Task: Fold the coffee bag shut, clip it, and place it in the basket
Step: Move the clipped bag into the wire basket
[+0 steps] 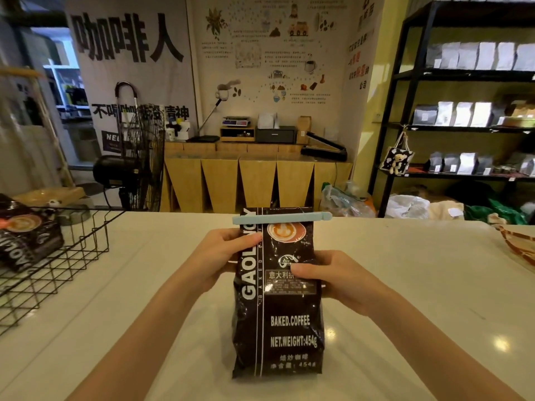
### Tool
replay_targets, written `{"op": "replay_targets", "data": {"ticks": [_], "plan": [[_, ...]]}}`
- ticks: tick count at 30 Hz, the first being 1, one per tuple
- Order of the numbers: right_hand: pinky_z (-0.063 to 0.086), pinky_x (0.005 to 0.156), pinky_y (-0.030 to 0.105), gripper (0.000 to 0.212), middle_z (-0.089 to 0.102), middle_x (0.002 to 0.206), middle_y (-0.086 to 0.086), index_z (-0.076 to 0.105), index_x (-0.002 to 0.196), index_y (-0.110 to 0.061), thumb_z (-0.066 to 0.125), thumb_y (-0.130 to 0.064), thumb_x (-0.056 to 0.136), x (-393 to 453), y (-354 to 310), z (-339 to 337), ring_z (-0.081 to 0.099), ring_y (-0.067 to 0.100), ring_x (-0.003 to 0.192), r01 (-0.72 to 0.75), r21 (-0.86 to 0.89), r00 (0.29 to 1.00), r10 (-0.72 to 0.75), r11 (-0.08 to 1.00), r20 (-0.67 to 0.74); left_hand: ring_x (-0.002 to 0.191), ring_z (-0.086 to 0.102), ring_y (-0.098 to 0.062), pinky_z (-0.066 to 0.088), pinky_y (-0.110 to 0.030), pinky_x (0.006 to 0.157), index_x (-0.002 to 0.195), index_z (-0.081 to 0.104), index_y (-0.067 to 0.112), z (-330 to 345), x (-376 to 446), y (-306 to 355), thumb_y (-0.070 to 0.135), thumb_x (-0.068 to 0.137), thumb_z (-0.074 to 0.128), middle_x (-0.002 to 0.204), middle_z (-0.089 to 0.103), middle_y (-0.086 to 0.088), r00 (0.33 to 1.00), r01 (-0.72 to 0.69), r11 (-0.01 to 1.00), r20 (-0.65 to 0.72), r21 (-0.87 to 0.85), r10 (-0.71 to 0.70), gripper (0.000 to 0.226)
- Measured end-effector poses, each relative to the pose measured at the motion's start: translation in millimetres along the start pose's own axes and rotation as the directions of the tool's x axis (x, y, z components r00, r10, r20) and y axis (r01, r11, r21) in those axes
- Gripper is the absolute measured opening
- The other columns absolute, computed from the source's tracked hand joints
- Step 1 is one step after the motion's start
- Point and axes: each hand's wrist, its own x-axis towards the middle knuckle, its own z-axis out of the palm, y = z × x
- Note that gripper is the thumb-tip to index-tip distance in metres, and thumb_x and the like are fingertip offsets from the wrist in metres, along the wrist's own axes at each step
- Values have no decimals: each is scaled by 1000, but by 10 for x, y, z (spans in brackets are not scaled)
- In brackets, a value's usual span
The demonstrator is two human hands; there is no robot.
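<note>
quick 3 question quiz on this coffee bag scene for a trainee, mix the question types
1. True or false: the light blue clip is already across the top of the coffee bag.
2. Which hand grips the bag nearer the clip? A) left hand B) right hand
3. Fill in: the wire basket on the person's left already holds another ____.

Key
1. True
2. A
3. Coffee bag; the held one still stands on the white counter.
</note>
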Motion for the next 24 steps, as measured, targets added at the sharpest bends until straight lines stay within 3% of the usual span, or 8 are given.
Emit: {"op": "replay_targets", "data": {"ticks": [3,6,9,15,19,22,24], "plan": [[57,77,31,30,73,96,4,63,95,-15,73,-24,68,19,-48,59,70,17,89,81,-20,996,-81,997,-26,73,68,-16,55,-26,65,84,65,14,-72,6,45,22,76,65,71,73,0,1000,-23,1000,-7,-2,23,11],[56,69,24,33,74,94,2,65,95,-16,74,-24,65,75,-195,158,71,15,85,176,-49,983,-178,983,-39,63,69,-8,52,-18,53,85,65,15,-198,-59,193,21,76,64,64,73,5,993,-105,994,-50,-16,104,11],[56,74,26,37,74,93,-1,65,92,-23,74,-30,56,175,-456,356,70,13,88,294,-88,955,-296,952,-20,67,69,-6,50,-21,61,89,65,18,-397,-191,354,23,77,63,72,73,5,963,-221,974,-164,-39,212,13],[56,79,30,35,74,89,-4,65,87,-24,73,-30,53,525,-1034,1147,70,14,89,474,-29,878,-469,880,96,69,70,-9,56,-24,62,81,64,23,-1087,-604,741,21,80,61,70,74,6,826,-429,898,-446,-98,346,4],[57,73,25,25,75,78,-10,64,83,-25,72,-26,59,814,-1386,1904,71,9,82,538,47,819,-536,841,204,65,70,-9,55,-23,57,80,64,19,-1766,-945,977,20,80,63,65,74,6,709,-518,855,-570,-20,416,2],[57,72,24,19,74,78,-9,63,84,-24,72,-17,69,1034,-1572,2513,71,8,81,557,116,779,-566,822,271,70,71,-12,58,-29,65,78,64,19,-2288,-1203,1048,19,78,64,67,74,5,639,-546,837,-629,35,443,0],[56,80,30,25,72,87,-6,63,89,-23,73,-22,66,1176,-1632,2910,70,12,87,564,137,756,-576,814,310,72,71,-13,58,-31,69,78,64,19,-2615,-1344,1029,19,78,65,68,74,5,594,-543,837,-671,72,444,1]]}}
